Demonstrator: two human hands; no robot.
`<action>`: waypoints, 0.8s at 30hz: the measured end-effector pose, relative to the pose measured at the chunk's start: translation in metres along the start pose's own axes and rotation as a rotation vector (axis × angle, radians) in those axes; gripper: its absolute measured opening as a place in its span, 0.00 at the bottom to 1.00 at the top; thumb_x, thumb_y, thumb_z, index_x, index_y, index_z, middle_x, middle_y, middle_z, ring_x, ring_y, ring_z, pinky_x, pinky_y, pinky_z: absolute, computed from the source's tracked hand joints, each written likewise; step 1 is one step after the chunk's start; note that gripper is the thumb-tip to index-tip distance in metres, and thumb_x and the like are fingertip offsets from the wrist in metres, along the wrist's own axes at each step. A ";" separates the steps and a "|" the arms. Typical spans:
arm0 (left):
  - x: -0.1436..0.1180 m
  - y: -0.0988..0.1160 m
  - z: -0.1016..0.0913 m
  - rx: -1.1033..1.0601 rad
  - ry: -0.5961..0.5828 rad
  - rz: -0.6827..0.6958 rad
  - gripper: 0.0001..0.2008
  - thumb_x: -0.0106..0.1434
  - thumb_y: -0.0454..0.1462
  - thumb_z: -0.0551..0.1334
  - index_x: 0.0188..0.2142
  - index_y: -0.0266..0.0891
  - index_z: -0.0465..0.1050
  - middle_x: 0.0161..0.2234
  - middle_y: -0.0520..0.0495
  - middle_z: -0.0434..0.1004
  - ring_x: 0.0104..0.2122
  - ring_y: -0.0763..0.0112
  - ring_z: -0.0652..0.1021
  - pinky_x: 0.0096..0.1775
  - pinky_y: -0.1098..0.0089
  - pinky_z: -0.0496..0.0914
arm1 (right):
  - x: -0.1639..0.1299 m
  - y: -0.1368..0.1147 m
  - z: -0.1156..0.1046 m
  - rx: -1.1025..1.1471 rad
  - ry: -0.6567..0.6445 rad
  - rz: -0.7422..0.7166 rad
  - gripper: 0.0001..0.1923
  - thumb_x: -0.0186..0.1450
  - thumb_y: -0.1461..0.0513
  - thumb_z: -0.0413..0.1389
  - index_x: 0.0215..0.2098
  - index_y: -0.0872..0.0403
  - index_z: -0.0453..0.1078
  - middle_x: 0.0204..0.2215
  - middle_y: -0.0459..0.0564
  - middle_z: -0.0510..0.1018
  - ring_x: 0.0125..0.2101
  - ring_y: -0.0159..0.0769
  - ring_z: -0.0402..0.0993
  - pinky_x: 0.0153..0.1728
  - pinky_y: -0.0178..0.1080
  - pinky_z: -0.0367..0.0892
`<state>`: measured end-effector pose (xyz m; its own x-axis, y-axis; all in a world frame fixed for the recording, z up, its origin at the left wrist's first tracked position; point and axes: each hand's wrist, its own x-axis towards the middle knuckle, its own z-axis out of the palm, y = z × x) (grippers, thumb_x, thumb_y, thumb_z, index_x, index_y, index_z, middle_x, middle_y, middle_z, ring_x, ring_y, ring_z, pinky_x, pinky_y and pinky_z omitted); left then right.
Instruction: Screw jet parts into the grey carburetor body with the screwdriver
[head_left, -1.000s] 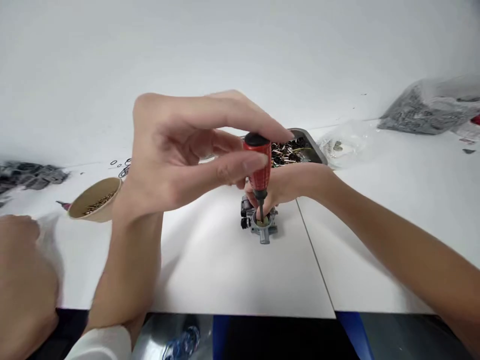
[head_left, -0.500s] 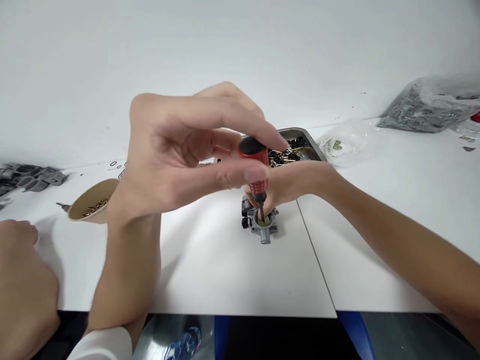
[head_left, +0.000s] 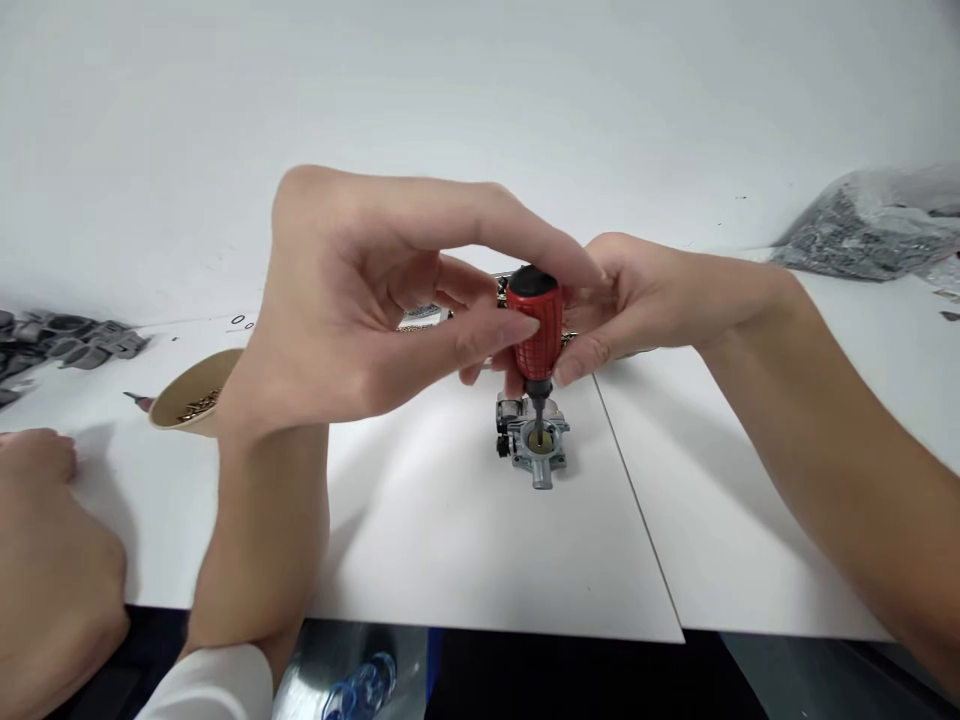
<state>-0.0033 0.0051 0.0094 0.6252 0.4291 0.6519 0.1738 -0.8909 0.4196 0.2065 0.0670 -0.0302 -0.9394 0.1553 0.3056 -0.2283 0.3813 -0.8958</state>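
A red and black screwdriver [head_left: 541, 325] stands nearly upright, its tip on a brass-coloured disc [head_left: 541, 440] inside the round bore of a grey metal carburetor body [head_left: 541, 465]. My left hand [head_left: 405, 290] is closed around the upper handle, with the thumb on its near side and the index finger reaching past the top. From the right, my right hand [head_left: 637, 300] grips the lower handle, its thumb against the red grip; the handle hides some of its fingers. The carburetor body lies on the white table [head_left: 465, 560], with black fittings on its left side.
A tan bowl [head_left: 169, 405] of small brass parts sits left, partly behind my left forearm. Another person's hand [head_left: 60, 560] rests at the left edge. Grey castings [head_left: 82, 340] lie far left. A plastic bag of grey parts [head_left: 862, 225] is far right. A metal tray is mostly hidden behind my hands.
My right hand has risen from the carburetor body to the screwdriver handle. My left hand stays around the handle. The view has shifted slightly.
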 end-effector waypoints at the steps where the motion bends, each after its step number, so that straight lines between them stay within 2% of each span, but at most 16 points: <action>1: 0.001 0.001 0.000 -0.012 -0.013 0.005 0.14 0.57 0.30 0.69 0.44 0.45 0.81 0.36 0.48 0.81 0.32 0.66 0.81 0.25 0.69 0.79 | 0.002 0.001 0.001 -0.020 0.016 -0.006 0.11 0.63 0.67 0.64 0.44 0.57 0.75 0.41 0.49 0.80 0.43 0.35 0.77 0.47 0.38 0.74; 3: 0.002 0.002 0.001 -0.028 -0.021 0.002 0.16 0.55 0.29 0.71 0.44 0.41 0.80 0.37 0.47 0.81 0.34 0.66 0.81 0.27 0.70 0.80 | 0.007 0.002 0.005 -0.054 0.044 -0.020 0.13 0.57 0.64 0.69 0.40 0.55 0.74 0.35 0.45 0.78 0.37 0.31 0.76 0.40 0.32 0.74; 5: 0.002 0.003 0.002 -0.032 -0.012 -0.012 0.16 0.55 0.30 0.71 0.43 0.41 0.80 0.37 0.48 0.80 0.35 0.66 0.81 0.29 0.68 0.80 | 0.010 0.002 0.008 -0.070 0.060 -0.015 0.15 0.55 0.63 0.70 0.38 0.55 0.73 0.32 0.42 0.75 0.34 0.28 0.74 0.36 0.29 0.72; 7: 0.001 0.004 0.002 -0.031 -0.002 -0.039 0.15 0.55 0.30 0.71 0.42 0.43 0.81 0.36 0.49 0.80 0.35 0.66 0.81 0.29 0.68 0.80 | 0.010 0.002 0.009 -0.065 0.065 0.009 0.14 0.58 0.62 0.69 0.39 0.55 0.73 0.34 0.43 0.76 0.37 0.29 0.75 0.39 0.30 0.73; 11: -0.001 0.005 0.002 -0.045 0.039 -0.111 0.18 0.54 0.28 0.71 0.44 0.45 0.81 0.39 0.49 0.81 0.35 0.64 0.82 0.24 0.70 0.78 | 0.004 0.003 0.002 0.018 0.010 -0.012 0.10 0.66 0.63 0.61 0.46 0.56 0.74 0.47 0.49 0.78 0.49 0.37 0.74 0.51 0.39 0.71; 13: -0.001 0.004 0.002 -0.054 0.052 -0.089 0.19 0.55 0.26 0.69 0.45 0.42 0.80 0.41 0.49 0.80 0.37 0.64 0.81 0.23 0.72 0.77 | 0.004 0.004 -0.001 0.051 0.006 -0.050 0.10 0.66 0.65 0.60 0.46 0.56 0.75 0.46 0.49 0.79 0.49 0.36 0.75 0.52 0.40 0.71; 16: 0.001 0.000 0.002 -0.056 0.023 0.017 0.19 0.54 0.25 0.70 0.46 0.36 0.79 0.40 0.46 0.80 0.38 0.65 0.81 0.24 0.74 0.77 | 0.008 0.004 0.001 0.059 0.035 -0.066 0.12 0.62 0.69 0.64 0.43 0.55 0.75 0.40 0.44 0.80 0.43 0.30 0.77 0.46 0.31 0.72; 19: 0.002 -0.003 0.003 -0.044 0.037 0.052 0.21 0.54 0.28 0.71 0.47 0.43 0.79 0.41 0.47 0.80 0.37 0.64 0.82 0.25 0.71 0.79 | 0.012 0.001 0.008 0.041 0.070 -0.062 0.16 0.58 0.69 0.67 0.43 0.54 0.74 0.41 0.44 0.79 0.43 0.30 0.76 0.42 0.28 0.72; 21: 0.002 -0.001 0.006 -0.037 0.081 0.023 0.21 0.55 0.29 0.70 0.47 0.49 0.79 0.43 0.48 0.79 0.38 0.62 0.82 0.23 0.71 0.78 | 0.011 -0.001 0.010 0.011 0.069 -0.021 0.15 0.60 0.66 0.66 0.45 0.54 0.74 0.45 0.46 0.79 0.46 0.33 0.75 0.45 0.31 0.73; 24: 0.001 0.003 0.009 -0.038 0.115 0.005 0.22 0.57 0.28 0.68 0.49 0.53 0.78 0.43 0.49 0.78 0.39 0.61 0.82 0.19 0.74 0.74 | 0.007 -0.003 0.007 0.020 0.020 0.028 0.13 0.66 0.63 0.61 0.49 0.56 0.73 0.51 0.51 0.77 0.52 0.37 0.73 0.51 0.37 0.71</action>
<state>0.0044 0.0015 0.0052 0.5339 0.4408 0.7215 0.1402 -0.8877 0.4386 0.1991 0.0606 -0.0282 -0.9404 0.1835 0.2864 -0.2074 0.3579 -0.9104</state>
